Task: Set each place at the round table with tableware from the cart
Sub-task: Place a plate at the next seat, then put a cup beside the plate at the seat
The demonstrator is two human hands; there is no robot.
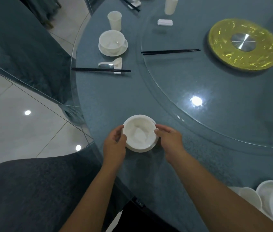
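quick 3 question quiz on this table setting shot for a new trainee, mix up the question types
1. True or false: both hands hold the near bowl.
2. At the finished place, the spoon lies between the chopsticks and which item? A) saucer B) gold dish C) napkin
3. Fill in: the loose chopstick pair lies on the glass ____.

Key
1. True: left hand and right hand grip its rim on either side.
2. A, the saucer under the far bowl.
3. Turntable.
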